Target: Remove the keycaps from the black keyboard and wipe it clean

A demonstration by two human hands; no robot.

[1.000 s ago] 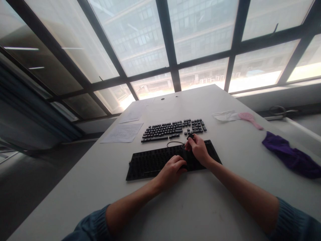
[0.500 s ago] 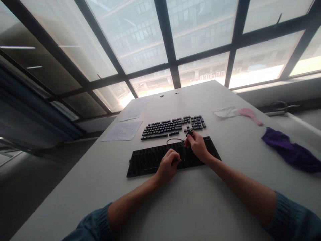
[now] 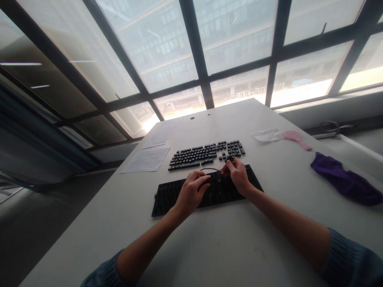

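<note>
A black keyboard base without its keycaps lies on the white table. Behind it the loose black keycaps are laid out in rows. My right hand hovers over the base's far edge, fingers pinched on a small black keycap. My left hand rests above the middle of the base with curled fingers reaching toward a thin wire loop; I cannot see anything in it.
Paper sheets lie at the left behind the keyboard. A white cloth, a pink brush and a purple cloth lie at the right. Large windows stand beyond the table's far edge.
My left hand has moved from the base's near edge up and forward toward the wire loop. My right hand stayed near the far edge, still pinching the keycap.
</note>
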